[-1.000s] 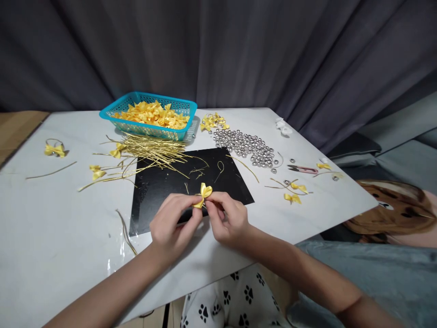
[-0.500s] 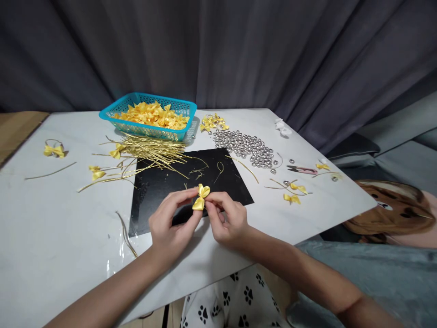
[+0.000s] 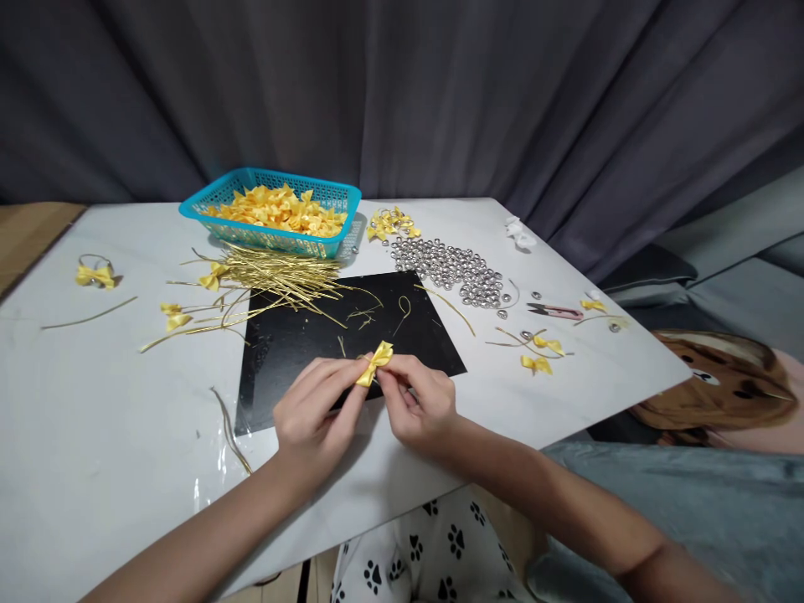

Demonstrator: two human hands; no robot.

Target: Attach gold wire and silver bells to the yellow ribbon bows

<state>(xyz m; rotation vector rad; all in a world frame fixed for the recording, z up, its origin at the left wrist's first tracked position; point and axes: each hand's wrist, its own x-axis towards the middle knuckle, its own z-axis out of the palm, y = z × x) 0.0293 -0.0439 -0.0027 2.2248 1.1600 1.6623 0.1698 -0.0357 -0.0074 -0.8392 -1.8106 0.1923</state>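
Bow (image 3: 375, 363) flatter now — glossy yellow satin

White table (image 3: 113, 435), glossy top. Black mat (image 3: 295, 343) lay near front edge, short gold offcuts scattered on it. Teal basket (image 3: 207, 205) stood at back. Heap of gold wire ties (image 3: 276, 276) lay just in front of basket, overlapping mat's far left corner. Silver beads (image 3: 452, 268) were spread beyond mat's right corner. Small snips (image 3: 556, 311) and loose yellow bows (image 3: 535, 363) lay at right. Bow on ring (image 3: 94, 275) sat far left, lone wire (image 3: 88, 314) near it. White scrap (image 3: 521, 234) lay at back right.
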